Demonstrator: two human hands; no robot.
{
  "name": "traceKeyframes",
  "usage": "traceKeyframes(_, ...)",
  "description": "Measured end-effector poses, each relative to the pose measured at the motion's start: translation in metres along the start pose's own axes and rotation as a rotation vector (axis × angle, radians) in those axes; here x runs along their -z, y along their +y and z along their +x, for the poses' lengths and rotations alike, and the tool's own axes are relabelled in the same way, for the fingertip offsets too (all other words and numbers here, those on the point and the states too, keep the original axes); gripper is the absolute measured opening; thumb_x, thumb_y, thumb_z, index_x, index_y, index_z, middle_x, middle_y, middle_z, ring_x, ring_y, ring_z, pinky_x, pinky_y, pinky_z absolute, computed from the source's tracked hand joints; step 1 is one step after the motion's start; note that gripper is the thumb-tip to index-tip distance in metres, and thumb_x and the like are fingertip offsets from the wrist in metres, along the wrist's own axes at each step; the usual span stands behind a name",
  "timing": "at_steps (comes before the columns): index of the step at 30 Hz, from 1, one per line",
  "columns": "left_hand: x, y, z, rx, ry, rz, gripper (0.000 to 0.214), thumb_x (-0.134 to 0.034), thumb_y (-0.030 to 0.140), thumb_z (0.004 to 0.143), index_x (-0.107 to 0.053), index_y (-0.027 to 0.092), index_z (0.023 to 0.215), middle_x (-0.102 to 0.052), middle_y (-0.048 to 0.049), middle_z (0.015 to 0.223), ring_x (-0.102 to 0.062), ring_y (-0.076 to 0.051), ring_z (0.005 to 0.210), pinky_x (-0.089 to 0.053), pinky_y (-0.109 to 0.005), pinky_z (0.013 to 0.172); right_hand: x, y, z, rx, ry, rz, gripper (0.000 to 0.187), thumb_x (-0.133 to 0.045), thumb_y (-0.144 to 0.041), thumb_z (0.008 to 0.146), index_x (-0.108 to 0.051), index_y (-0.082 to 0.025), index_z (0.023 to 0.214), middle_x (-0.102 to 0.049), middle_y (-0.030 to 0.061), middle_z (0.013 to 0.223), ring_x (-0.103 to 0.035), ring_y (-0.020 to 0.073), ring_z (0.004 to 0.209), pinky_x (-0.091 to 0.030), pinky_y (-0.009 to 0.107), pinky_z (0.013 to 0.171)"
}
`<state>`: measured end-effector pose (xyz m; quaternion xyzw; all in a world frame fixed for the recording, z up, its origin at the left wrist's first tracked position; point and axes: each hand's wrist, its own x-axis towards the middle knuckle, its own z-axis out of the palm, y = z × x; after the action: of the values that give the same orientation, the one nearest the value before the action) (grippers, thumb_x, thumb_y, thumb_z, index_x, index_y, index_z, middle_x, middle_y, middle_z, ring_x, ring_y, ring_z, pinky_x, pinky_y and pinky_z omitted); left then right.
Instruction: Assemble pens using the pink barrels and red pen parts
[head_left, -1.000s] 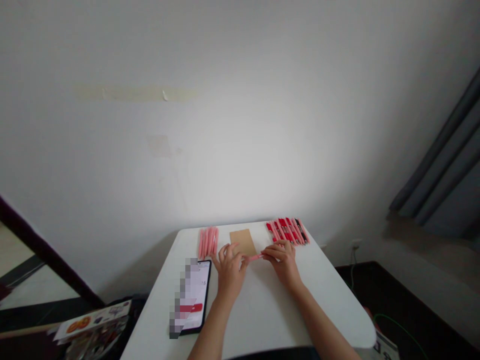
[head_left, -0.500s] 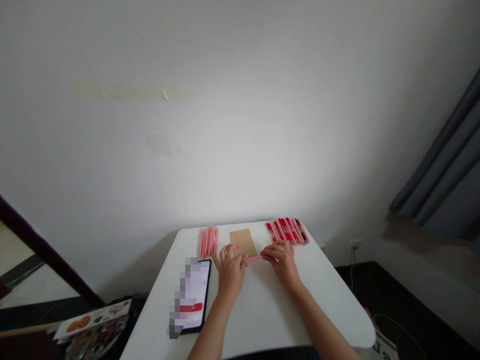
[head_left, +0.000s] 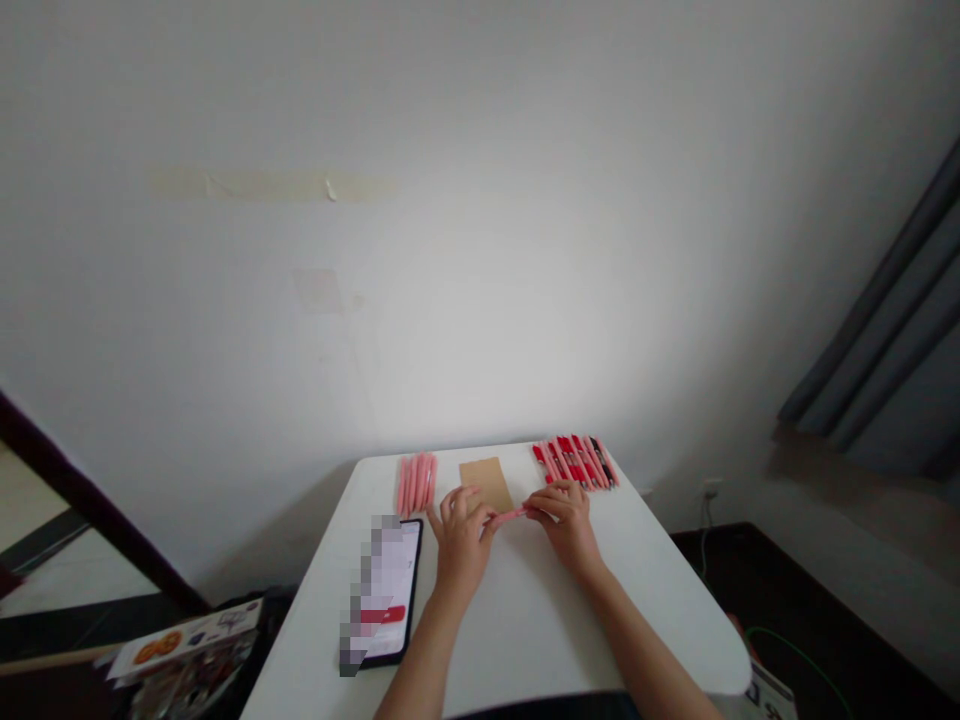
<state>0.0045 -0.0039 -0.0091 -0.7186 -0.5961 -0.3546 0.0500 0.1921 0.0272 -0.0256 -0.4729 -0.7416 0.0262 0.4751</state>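
Both hands meet over the middle of a white table (head_left: pixel 525 620) and hold one pink pen (head_left: pixel 510 516) between them. My left hand (head_left: pixel 459 545) pinches its left end, the other fingers raised. My right hand (head_left: pixel 564 520) grips the right end with curled fingers. Just behind the pen lies a brown card (head_left: pixel 487 480). Several pink pens (head_left: pixel 417 480) lie in a row at the back left. At the back right sits a row of red and pink pens (head_left: pixel 576 460).
A phone (head_left: pixel 382 590) with a lit screen lies on the table's left side, beside my left forearm. A plain wall stands right behind the table. A printed box (head_left: pixel 180 645) sits low at the left, grey curtains (head_left: pixel 892 360) hang at the right, cables lie on the floor.
The pen and both hands have lifted very slightly; otherwise nothing has moved.
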Motion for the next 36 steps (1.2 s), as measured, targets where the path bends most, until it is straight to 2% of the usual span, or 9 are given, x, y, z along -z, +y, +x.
traceKeyframes(4, -0.001, -0.001, 0.0, 0.033, 0.014, 0.033, 0.029, -0.044, 0.035, 0.089, -0.068, 0.023, 0.078, -0.06, -0.0057, 0.12, -0.044, -0.026, 0.118, -0.025, -0.058, 0.103, 0.001, 0.002, 0.001, -0.014, 0.011, 0.012, 0.015, -0.059, -0.035, 0.088, -0.073, -0.031, 0.085, -0.073, 0.0, 0.089, -0.051, 0.0244, 0.095, -0.033, 0.042, 0.088)
traceKeyframes(10, -0.003, -0.005, -0.001, 0.06, 0.049, 0.082, 0.03, -0.041, 0.034, 0.09, -0.068, 0.023, 0.081, -0.06, -0.007, 0.12, -0.045, -0.027, 0.117, -0.021, -0.064, 0.104, 0.001, 0.006, 0.001, -0.031, 0.051, -0.017, 0.02, -0.056, -0.038, 0.089, -0.074, -0.031, 0.084, -0.073, 0.0014, 0.09, -0.052, 0.0255, 0.094, -0.031, 0.043, 0.088)
traceKeyframes(15, -0.004, -0.007, -0.001, 0.088, 0.087, 0.12, 0.027, -0.044, 0.033, 0.089, -0.068, 0.023, 0.083, -0.061, -0.0081, 0.118, -0.047, -0.028, 0.114, -0.023, -0.064, 0.103, 0.002, 0.009, 0.0, -0.079, 0.121, -0.066, 0.028, -0.051, -0.043, 0.091, -0.074, -0.029, 0.085, -0.073, 0.0042, 0.09, -0.052, 0.0258, 0.093, -0.029, 0.043, 0.089)
traceKeyframes(19, -0.003, -0.007, 0.0, 0.124, 0.122, 0.19, 0.025, -0.044, 0.031, 0.088, -0.067, 0.021, 0.084, -0.062, -0.0083, 0.116, -0.049, -0.028, 0.112, -0.029, -0.06, 0.101, 0.003, 0.012, 0.0, -0.165, 0.162, -0.102, 0.037, -0.046, -0.049, 0.092, -0.075, -0.027, 0.085, -0.074, 0.0049, 0.091, -0.052, 0.0251, 0.092, -0.029, 0.042, 0.088)
traceKeyframes(26, -0.002, -0.006, -0.002, 0.176, 0.16, 0.364, 0.026, -0.044, 0.034, 0.088, -0.063, 0.017, 0.084, -0.061, -0.0114, 0.115, -0.047, -0.03, 0.114, -0.026, -0.061, 0.102, 0.0, 0.015, -0.002, -0.205, 0.098, -0.09, 0.035, -0.046, -0.05, 0.092, -0.074, -0.029, 0.087, -0.073, 0.0025, 0.094, -0.051, 0.0251, 0.095, -0.027, 0.041, 0.09)
traceKeyframes(36, -0.001, 0.001, -0.006, 0.188, 0.085, 0.422, 0.028, -0.041, 0.033, 0.088, -0.063, 0.016, 0.088, -0.057, -0.0129, 0.117, -0.044, -0.031, 0.116, -0.023, -0.066, 0.102, -0.002, 0.013, -0.004, -0.17, -0.006, -0.085, 0.021, -0.056, -0.04, 0.089, -0.074, -0.031, 0.085, -0.073, 0.0012, 0.091, -0.052, 0.0256, 0.096, -0.028, 0.043, 0.092)
